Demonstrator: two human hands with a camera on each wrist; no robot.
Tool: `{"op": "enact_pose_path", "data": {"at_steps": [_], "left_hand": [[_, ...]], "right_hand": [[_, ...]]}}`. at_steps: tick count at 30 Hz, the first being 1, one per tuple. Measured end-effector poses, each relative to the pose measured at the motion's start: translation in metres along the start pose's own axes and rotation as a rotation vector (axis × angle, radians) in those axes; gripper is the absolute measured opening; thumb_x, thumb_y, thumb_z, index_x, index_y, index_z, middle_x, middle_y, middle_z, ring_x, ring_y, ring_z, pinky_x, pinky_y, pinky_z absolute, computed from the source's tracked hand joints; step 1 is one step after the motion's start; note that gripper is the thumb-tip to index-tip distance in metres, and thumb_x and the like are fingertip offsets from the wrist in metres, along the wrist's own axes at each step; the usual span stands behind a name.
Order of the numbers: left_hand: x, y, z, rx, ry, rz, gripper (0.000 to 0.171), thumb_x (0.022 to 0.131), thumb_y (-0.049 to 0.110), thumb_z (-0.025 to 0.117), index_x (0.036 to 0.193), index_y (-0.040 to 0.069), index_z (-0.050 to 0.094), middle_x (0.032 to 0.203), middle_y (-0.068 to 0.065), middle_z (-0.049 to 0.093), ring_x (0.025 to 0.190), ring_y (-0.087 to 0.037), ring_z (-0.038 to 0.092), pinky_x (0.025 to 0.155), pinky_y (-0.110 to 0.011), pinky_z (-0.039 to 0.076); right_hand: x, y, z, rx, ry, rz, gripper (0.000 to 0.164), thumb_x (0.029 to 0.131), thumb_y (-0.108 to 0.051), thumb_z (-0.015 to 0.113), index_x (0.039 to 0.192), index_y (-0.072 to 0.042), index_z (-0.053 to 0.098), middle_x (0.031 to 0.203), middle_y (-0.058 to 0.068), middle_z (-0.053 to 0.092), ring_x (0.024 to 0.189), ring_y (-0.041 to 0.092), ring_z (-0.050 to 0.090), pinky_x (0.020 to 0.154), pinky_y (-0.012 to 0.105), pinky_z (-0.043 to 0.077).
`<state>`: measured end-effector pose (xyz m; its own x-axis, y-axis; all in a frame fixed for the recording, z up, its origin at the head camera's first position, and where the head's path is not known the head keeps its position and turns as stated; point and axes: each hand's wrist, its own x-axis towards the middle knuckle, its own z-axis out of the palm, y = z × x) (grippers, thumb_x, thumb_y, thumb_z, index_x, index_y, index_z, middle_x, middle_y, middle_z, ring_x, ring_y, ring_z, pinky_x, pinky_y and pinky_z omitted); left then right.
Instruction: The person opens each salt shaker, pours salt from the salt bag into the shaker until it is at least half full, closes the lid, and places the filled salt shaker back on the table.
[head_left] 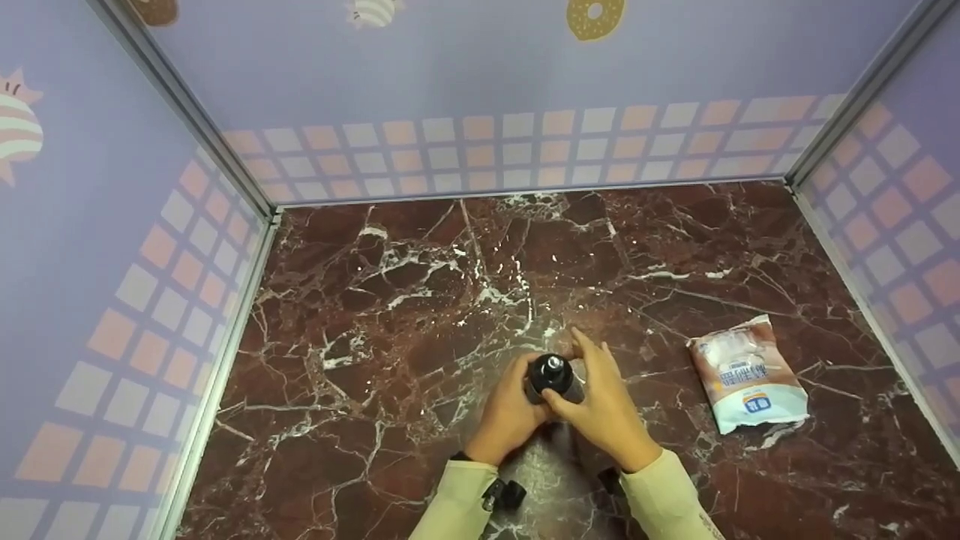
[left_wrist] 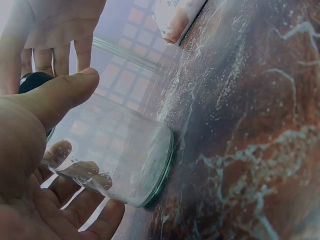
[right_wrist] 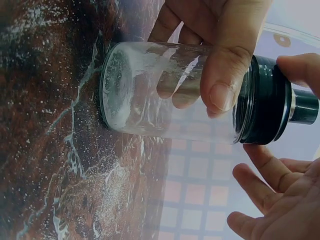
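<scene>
A clear glass bottle (right_wrist: 150, 90) with a black cap (right_wrist: 267, 100) stands upright, its base right at the marbled tabletop. White powdery residue clings inside near the bottom. My left hand (head_left: 510, 412) grips the glass body, thumb on one side and fingers curled round the other, as the left wrist view (left_wrist: 112, 150) shows. At the top, my right hand (head_left: 604, 401) pinches the black cap between thumb and index finger. Its other fingers spread away from the glass. A small narrower knob with a silvery collar tops the cap.
A brown and light-blue plastic packet (head_left: 750, 375) lies to the right of the hands. White grains (head_left: 525, 292) are scattered over the dark red marbled tabletop (head_left: 322, 457). Purple checked panels (head_left: 480, 75) enclose the back and both sides.
</scene>
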<state>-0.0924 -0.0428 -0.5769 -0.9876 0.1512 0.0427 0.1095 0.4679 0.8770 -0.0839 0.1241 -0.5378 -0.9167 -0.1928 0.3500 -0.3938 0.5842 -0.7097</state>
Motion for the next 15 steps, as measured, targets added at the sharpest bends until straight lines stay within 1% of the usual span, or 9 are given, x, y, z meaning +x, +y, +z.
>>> {"op": "enact_pose_path", "data": {"at_steps": [4,7,11,14,15], "left_hand": [[0.0004,-0.0002,0.0002,0.002,-0.001,-0.002,0.075,0.070,0.012,0.088,0.138,0.022,0.057,0.136,-0.002,0.062,0.122,-0.024,0.062,0.104,-0.047,0.050],[0.0003,-0.0009,0.0003,0.005,0.001,-0.003,0.074,0.070,0.011,0.085,0.138,0.022,0.058,0.135,-0.001,0.062,0.124,-0.022,0.061,0.105,-0.047,0.049],[0.0003,-0.0024,0.0010,0.011,0.006,0.033,0.074,0.070,0.009,0.084,0.138,0.020,0.057,0.135,-0.002,0.062,0.125,-0.023,0.060,0.106,-0.047,0.049],[0.0008,-0.0036,0.0017,0.003,0.012,0.059,0.074,0.070,0.008,0.086,0.137,0.019,0.057,0.135,-0.004,0.062,0.126,-0.025,0.060,0.106,-0.049,0.048],[0.0012,-0.0035,0.0019,-0.003,0.010,0.059,0.074,0.070,0.009,0.087,0.137,0.020,0.057,0.135,-0.004,0.062,0.126,-0.025,0.060,0.107,-0.049,0.048]], "right_hand": [[-0.0004,0.0016,-0.0009,0.013,-0.009,-0.041,0.096,0.077,-0.008,0.086,0.156,0.005,0.033,0.128,0.020,0.064,0.126,0.037,0.058,0.126,0.057,0.016],[-0.0007,0.0023,-0.0010,0.022,-0.018,-0.049,0.098,0.075,-0.008,0.085,0.157,0.006,0.031,0.133,0.019,0.064,0.129,0.036,0.057,0.126,0.057,0.015],[-0.0012,0.0023,0.0002,0.004,-0.015,-0.034,0.105,0.075,-0.016,0.090,0.158,0.006,0.029,0.135,0.017,0.063,0.131,0.034,0.056,0.125,0.058,0.014],[-0.0008,0.0013,0.0016,-0.027,0.004,-0.016,0.109,0.075,-0.024,0.093,0.158,0.005,0.029,0.129,0.017,0.064,0.128,0.035,0.055,0.125,0.059,0.015],[-0.0005,0.0008,0.0019,-0.035,0.010,-0.008,0.109,0.075,-0.025,0.093,0.158,0.005,0.029,0.126,0.016,0.064,0.126,0.036,0.055,0.125,0.058,0.016]]}}
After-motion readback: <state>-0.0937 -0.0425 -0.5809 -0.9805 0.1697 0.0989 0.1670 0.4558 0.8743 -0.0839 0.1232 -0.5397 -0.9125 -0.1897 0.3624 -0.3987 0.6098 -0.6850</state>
